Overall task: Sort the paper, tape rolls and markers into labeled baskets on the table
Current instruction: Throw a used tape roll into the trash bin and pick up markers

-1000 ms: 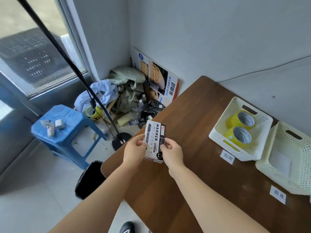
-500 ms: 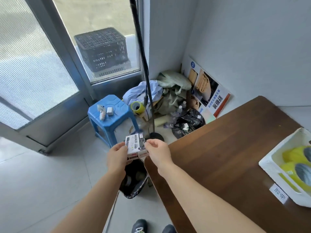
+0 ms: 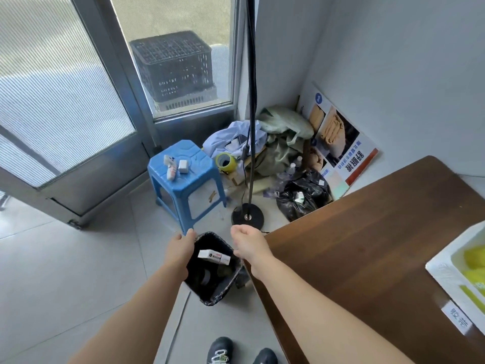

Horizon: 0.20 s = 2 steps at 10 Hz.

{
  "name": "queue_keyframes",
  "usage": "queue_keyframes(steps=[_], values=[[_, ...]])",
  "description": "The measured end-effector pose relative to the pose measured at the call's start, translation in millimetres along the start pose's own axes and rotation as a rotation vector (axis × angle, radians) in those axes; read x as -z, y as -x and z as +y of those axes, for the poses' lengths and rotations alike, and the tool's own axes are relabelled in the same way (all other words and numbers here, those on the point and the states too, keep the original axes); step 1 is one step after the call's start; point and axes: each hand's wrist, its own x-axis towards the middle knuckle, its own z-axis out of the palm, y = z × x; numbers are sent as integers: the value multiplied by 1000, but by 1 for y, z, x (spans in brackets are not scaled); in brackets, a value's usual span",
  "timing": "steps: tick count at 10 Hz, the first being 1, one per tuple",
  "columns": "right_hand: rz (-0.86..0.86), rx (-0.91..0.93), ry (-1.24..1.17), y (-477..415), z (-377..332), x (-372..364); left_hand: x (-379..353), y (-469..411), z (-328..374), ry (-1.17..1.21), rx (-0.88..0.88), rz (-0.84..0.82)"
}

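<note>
While both hands hang over the bin: left hand [image 3: 181,248] and right hand [image 3: 249,243] flank its mouth; neither touches the marker box [image 3: 214,256]
Left fingers: fairly straight and close together, pointing away from the person; empty; tips above the bin's far-left rim
Right fingers: curled in toward the palm; nothing seen in them
Marker box: white, lying across the bin's mouth, between the two sets of fingers and below them; whether it rests on something or is in the air cannot be told
Bin [image 3: 210,292]: black-lined, on the floor straight under the fingers; hard against the corner of the table [image 3: 354,245]
Beyond the left fingers: blue stool [image 3: 183,177] with small white items on top; yellow tape roll [image 3: 225,161] on the floor past it
Beyond the right fingers: round base of a black floor stand [image 3: 247,215], its pole rising out of view; black rubbish bag [image 3: 301,198] and a heap of cloth behind
Right of the right fingers: brown table; white basket [image 3: 446,274] well off at the edge, yellow tape rolls [image 3: 475,258] inside
Writing: white label [image 3: 458,320] on the table before the basket reads 胶带; box print has a red patch, too blurred to read; poster [image 3: 341,153] against the wall carries large Chinese characters on a red band
</note>
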Motion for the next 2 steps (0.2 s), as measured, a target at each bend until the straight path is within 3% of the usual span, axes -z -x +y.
queue_keyframes(steps=[2], values=[[68, 1, -46, -4, 0, 12, -1, -13, 4, -55, -66, 28]])
